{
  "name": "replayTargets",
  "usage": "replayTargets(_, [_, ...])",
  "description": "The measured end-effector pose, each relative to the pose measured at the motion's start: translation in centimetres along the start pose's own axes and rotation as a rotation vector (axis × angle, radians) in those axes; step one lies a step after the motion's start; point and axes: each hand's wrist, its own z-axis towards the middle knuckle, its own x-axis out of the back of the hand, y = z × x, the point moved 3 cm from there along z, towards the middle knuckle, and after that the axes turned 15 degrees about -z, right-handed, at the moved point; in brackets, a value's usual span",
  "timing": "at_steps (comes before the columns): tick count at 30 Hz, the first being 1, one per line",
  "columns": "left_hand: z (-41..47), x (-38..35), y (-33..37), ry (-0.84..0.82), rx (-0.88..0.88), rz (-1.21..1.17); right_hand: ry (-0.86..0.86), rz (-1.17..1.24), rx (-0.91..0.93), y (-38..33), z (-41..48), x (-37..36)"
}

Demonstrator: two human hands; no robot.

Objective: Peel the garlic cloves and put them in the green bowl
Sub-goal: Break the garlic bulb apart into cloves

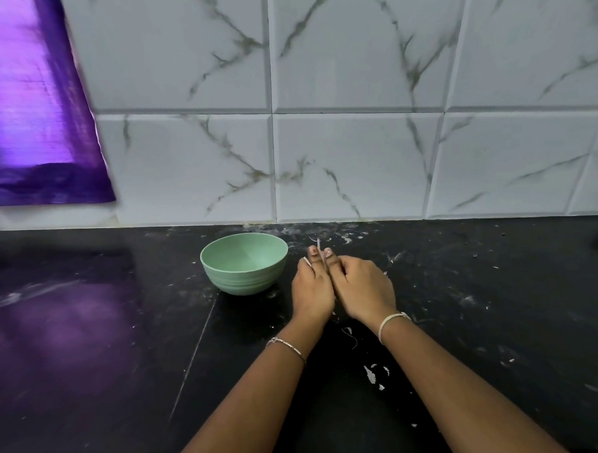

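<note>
Where the black counter point(500, 320) meets it, a wall of white marble-veined tiles point(352, 70) fills the upper half of the view. The counter's dark, glossy top is dusted with pale specks and smears, thickest along the back edge. A purple curtain point(28, 101) hangs at the upper left, and its violet glow reflects on the counter below it. Two bare forearms reach in from the bottom edge and converge toward the middle.

The green bowl point(245, 280) stands upright on the counter near the wall, just left of the hands and apart from them. The left hand point(312, 287) and right hand point(362, 285) are pressed side by side, backs up, fingers curled inward and thumbs raised together. A thin chain bracelet point(285, 346) circles the left wrist, and a pale band point(392, 321) circles the right. White peel scraps point(371, 375) lie on the counter between the forearms, with smaller flecks scattered to the right.

Both hands pinch the garlic clove point(318, 245) between their thumbs and fingers, just right of the bowl. Only a thin pale sliver of it shows above the thumbnails, and the rest is hidden inside the grip.
</note>
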Motion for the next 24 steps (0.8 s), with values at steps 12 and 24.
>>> replayTargets(12, [0.6, -0.3, -0.9, -0.124, 0.03, 0.015, -0.05, 0.121, -0.075, 0.0, 0.1, -0.7])
replayTargets(24, [0.6, 0.7, 0.0, -0.22, -0.038, 0.302, -0.114, 0.26, 0.003, -0.1, 0.5, -0.8])
